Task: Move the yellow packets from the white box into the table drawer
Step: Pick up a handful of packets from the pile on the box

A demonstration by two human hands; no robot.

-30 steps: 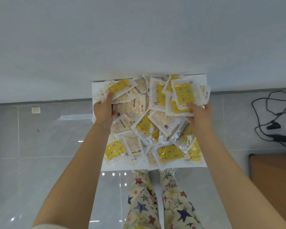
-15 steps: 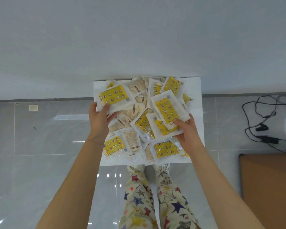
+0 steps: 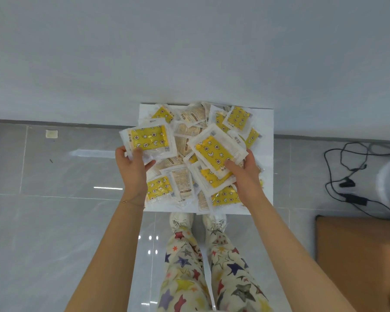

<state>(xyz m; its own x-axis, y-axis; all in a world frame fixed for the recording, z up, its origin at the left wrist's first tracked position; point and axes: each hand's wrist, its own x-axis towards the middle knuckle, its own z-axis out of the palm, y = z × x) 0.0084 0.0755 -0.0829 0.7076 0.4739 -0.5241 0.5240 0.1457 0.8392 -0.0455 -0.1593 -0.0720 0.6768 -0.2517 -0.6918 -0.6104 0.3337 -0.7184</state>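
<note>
A white box (image 3: 265, 131) full of several yellow and beige packets sits below the grey table top. My left hand (image 3: 132, 170) grips a yellow packet (image 3: 149, 138) by its lower edge, lifted above the box's left side. In my right hand (image 3: 245, 174) is a small stack of yellow packets (image 3: 214, 154), pinched with the thumb on top and raised over the box's middle right. More yellow packets (image 3: 159, 188) lie loose in the box among beige ones (image 3: 185, 183). The drawer is not distinguishable from the box in this view.
The grey table top (image 3: 189, 52) fills the upper half. Below it lies a tiled floor (image 3: 54, 221) with black cables (image 3: 347, 176) at right, a brown board (image 3: 360, 255) at lower right, and my legs (image 3: 212, 266) under the box.
Both hands have drawn back toward me and lifted with their packets. The left packet moved left off the pile; the right stack slid down toward the box's middle.
</note>
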